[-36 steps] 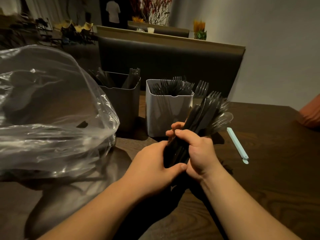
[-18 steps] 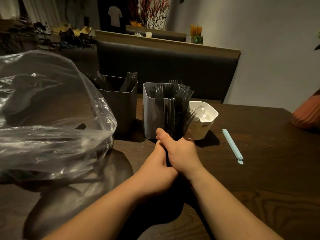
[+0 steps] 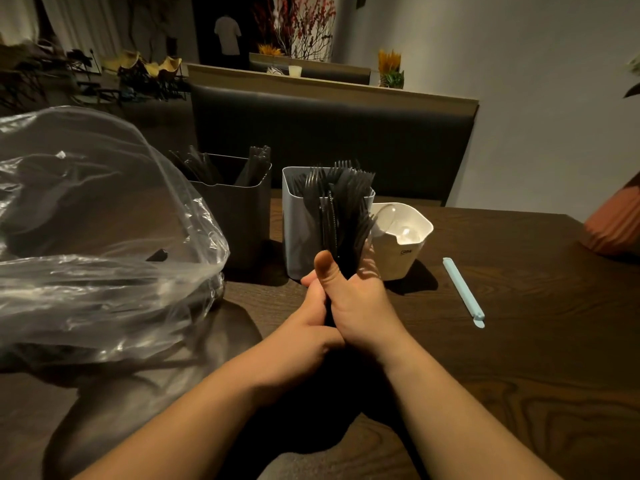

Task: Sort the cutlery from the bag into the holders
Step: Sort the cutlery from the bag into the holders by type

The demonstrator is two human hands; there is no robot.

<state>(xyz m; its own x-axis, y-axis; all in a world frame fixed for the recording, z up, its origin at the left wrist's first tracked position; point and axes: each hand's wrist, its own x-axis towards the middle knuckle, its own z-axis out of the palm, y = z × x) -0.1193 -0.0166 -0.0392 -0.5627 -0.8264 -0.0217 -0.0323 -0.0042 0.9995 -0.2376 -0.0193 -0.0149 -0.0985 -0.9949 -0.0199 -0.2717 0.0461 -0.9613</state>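
Observation:
Both hands grip one upright bundle of black plastic forks (image 3: pixel 341 216) by the handles, in front of the holders. My left hand (image 3: pixel 304 327) wraps the lower handles; my right hand (image 3: pixel 360 303) clasps them from the right, thumb up. Behind the bundle stands a pale grey holder (image 3: pixel 298 237) with several black forks in it. A dark holder (image 3: pixel 239 216) to its left holds black cutlery. A white holder (image 3: pixel 405 251) to the right holds clear spoons. The big clear plastic bag (image 3: pixel 97 244) with dark cutlery lies at the left.
A light blue bag clip (image 3: pixel 462 291) lies on the dark wooden table (image 3: pixel 519 358) to the right. A dark padded bench back (image 3: pixel 329 140) runs behind the holders. An orange object (image 3: pixel 616 223) sits at the table's right edge.
The fork bundle has swung from leaning right to upright in front of the grey holder. Both hands have closed tighter together round the handles.

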